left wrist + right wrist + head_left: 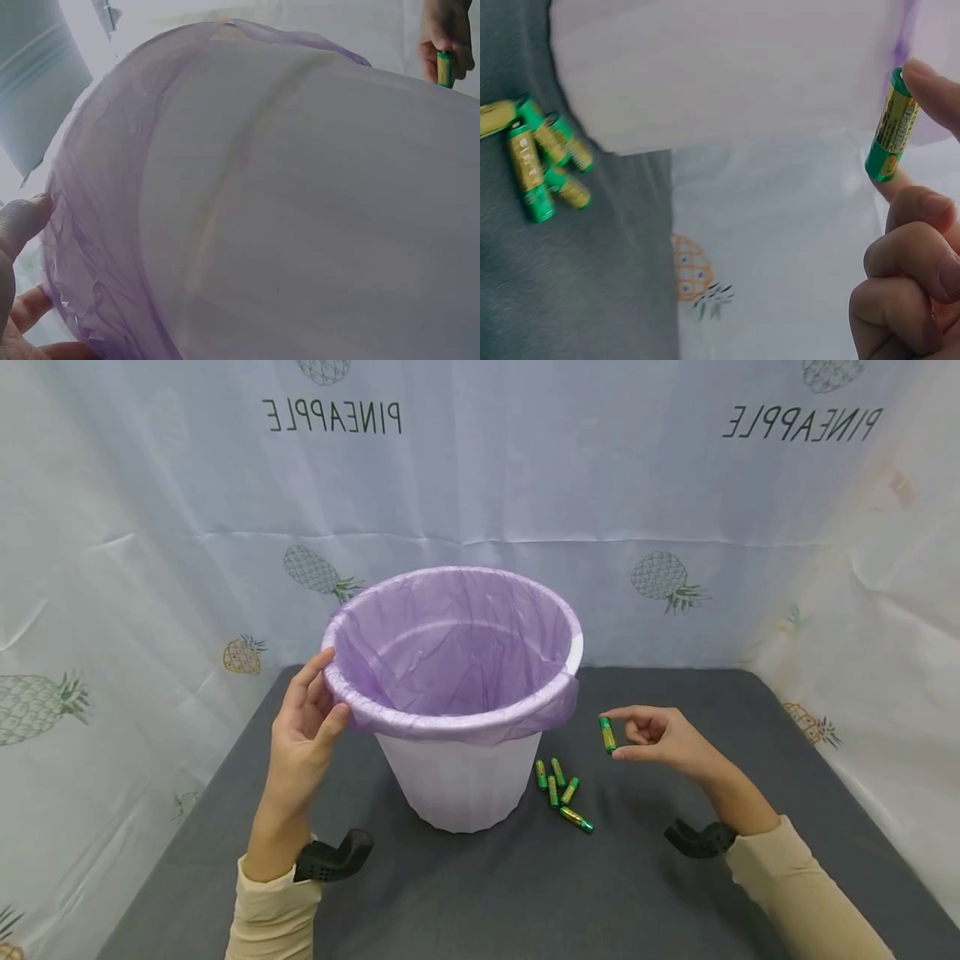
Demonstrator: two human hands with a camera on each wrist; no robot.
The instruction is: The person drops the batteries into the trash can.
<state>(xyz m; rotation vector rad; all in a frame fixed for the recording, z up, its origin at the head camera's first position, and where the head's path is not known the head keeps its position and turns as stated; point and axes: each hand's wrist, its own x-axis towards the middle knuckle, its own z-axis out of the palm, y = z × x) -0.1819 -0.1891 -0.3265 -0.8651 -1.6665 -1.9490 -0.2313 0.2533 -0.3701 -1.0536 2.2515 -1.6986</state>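
Observation:
A white trash bin (459,785) stands upright, lined with a purple bag (472,668) folded over its rim. At the left side of that rim is my left hand (303,718), thumb and fingers spread apart with their tips touching the bag-covered edge. My right hand (663,739), to the right of the bin, pinches a green and gold battery (607,735) by its two ends between thumb and index finger. In the right wrist view, the other fingers curl beneath this battery (894,127). Several matching batteries (570,791) lie on the table by the bin's base.
A dark grey cloth (465,902) covers the table. White curtains with pineapple prints (660,577) hang behind and at both sides. Each wrist wears a black camera mount, one by the left sleeve (333,857) and one by the right (697,839).

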